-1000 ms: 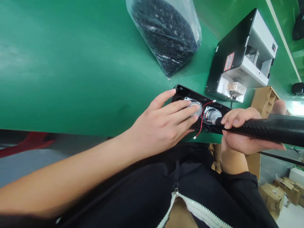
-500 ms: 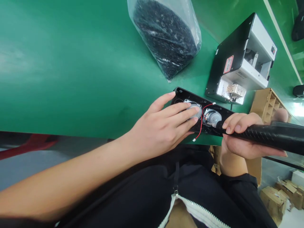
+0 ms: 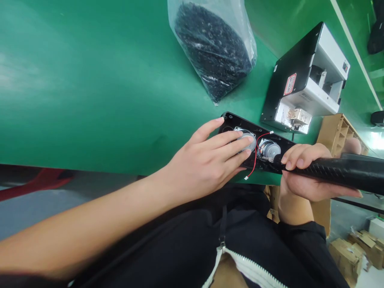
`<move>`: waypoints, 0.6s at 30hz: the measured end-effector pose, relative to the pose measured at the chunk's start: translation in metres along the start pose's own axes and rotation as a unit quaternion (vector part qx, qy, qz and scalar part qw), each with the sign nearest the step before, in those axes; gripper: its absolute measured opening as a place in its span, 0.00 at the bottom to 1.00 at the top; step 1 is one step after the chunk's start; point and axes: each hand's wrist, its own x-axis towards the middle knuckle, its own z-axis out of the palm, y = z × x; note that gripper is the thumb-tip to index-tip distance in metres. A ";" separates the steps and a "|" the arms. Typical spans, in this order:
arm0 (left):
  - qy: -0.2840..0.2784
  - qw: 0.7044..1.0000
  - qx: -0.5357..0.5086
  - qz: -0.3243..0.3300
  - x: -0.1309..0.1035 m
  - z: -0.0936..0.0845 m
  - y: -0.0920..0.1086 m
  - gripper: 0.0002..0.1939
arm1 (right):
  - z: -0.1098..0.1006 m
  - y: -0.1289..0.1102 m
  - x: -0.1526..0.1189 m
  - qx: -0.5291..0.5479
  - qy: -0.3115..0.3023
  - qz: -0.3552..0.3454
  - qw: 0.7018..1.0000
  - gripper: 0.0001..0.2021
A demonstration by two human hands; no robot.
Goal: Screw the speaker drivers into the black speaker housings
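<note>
My left hand (image 3: 207,160) lies across the left end of a black speaker panel (image 3: 253,125). Its fingers rest on the left speaker (image 3: 251,143), the little finger reaches the far corner, and the thumb is at the near edge, holding the panel. In my right hand (image 3: 309,172) is a black electric screwdriver (image 3: 333,172), held nearly level and pointing left. Its bit (image 3: 267,159) meets the near edge of the right speaker (image 3: 271,150); the screw itself is too small to tell. A red wire (image 3: 255,158) with white plugs runs between the speakers.
Beyond the panel, a clear plastic bag of small black parts (image 3: 213,48) sits on the green table (image 3: 90,100). A black and silver machine (image 3: 300,80) stands at the right. Behind my right hand is a divided cardboard box (image 3: 333,128); more cartons (image 3: 345,256) lie on the floor.
The whole view has shifted slightly, so everything sits a little lower and further right. Both hands, the panel and the screwdriver keep their positions relative to each other.
</note>
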 end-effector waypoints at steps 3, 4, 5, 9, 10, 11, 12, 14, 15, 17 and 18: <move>0.005 1.000 0.001 0.000 0.001 0.001 0.001 0.10 | 0.011 0.002 -0.002 0.023 0.024 -0.099 0.995 0.43; 0.005 1.000 -0.001 0.002 0.001 0.001 0.001 0.10 | 0.014 0.001 -0.004 0.022 0.030 -0.108 0.993 0.43; 0.003 1.000 -0.004 0.005 0.001 0.000 0.001 0.09 | 0.016 0.000 -0.006 0.019 0.033 -0.114 0.993 0.41; -0.019 0.999 -0.026 -0.002 -0.003 -0.002 0.000 0.11 | 0.005 -0.007 -0.014 -0.022 -0.095 -0.161 0.982 0.34; -0.026 0.999 -0.033 -0.007 -0.004 -0.002 0.000 0.13 | 0.000 -0.009 -0.014 -0.025 -0.139 -0.180 0.974 0.39; -0.029 0.999 -0.039 -0.009 -0.005 -0.002 0.001 0.14 | -0.004 -0.009 -0.015 -0.024 -0.168 -0.195 0.966 0.41; -0.031 0.999 -0.039 -0.008 -0.006 -0.001 0.001 0.14 | -0.007 -0.010 -0.015 -0.020 -0.183 -0.205 0.961 0.40; -0.021 0.999 -0.027 -0.008 -0.007 0.001 0.002 0.12 | -0.008 -0.010 -0.015 -0.018 -0.175 -0.206 0.963 0.31; -0.011 1.000 -0.019 -0.009 -0.007 0.002 0.002 0.11 | -0.006 -0.010 -0.016 -0.021 -0.163 -0.202 0.965 0.26; -0.002 1.000 -0.014 -0.012 -0.007 0.005 0.002 0.10 | -0.001 -0.009 -0.016 -0.031 -0.141 -0.198 0.969 0.21; -0.008 1.000 -0.018 -0.013 -0.007 0.005 0.002 0.11 | 0.002 -0.008 -0.017 -0.033 -0.130 -0.199 0.971 0.20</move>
